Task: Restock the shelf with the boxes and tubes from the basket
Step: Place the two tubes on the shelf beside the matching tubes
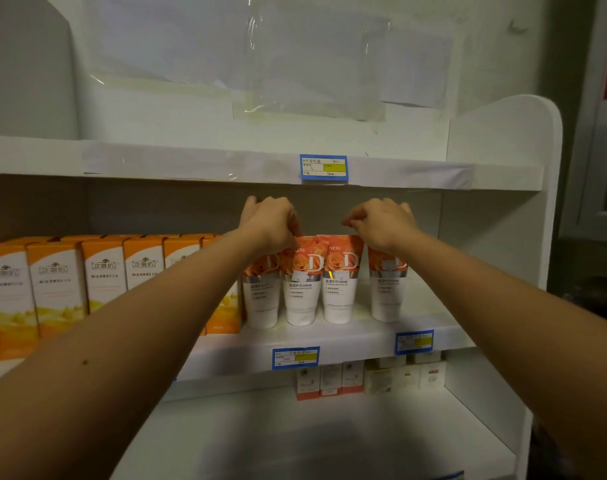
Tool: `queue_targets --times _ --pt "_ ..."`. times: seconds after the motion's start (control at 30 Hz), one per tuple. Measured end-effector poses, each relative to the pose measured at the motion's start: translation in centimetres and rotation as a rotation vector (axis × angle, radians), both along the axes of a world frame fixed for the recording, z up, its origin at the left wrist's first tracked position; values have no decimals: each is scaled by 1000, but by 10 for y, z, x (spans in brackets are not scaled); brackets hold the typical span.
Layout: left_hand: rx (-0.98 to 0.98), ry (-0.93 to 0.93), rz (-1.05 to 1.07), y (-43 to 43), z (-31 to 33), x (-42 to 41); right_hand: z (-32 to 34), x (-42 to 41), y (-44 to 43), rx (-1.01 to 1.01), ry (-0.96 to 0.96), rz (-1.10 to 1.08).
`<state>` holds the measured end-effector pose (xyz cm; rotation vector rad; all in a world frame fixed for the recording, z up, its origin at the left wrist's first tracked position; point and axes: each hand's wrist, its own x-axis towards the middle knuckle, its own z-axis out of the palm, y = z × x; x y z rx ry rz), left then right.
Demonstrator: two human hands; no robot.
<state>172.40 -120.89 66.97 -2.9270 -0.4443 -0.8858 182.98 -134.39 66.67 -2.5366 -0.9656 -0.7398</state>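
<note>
Both hands reach onto the middle shelf (329, 344), apparently to straighten the tubes (317, 282) so they stand cap-down with labels facing out. The left hand (270, 220) curls its fingers over the crimped tops at 11 o'clock of the row; the right hand (381, 221) pinches narrowly at 1 o'clock. Whether either truly grips, I cannot tell. Orange boxes (104, 271) stand at 9 o'clock; the basket is out of view.
</note>
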Motion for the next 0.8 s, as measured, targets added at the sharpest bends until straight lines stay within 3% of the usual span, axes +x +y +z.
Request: queue_targets --times 0.27,0.57,0.8 --pt "40 58 2 15 -2 -4 0 -18 11 -49 -38 69" --pt "43 197 157 39 6 -23 -3 -32 25 -81 -64 120" --pt "37 135 155 42 -1 -17 -5 -34 23 -93 -61 112"
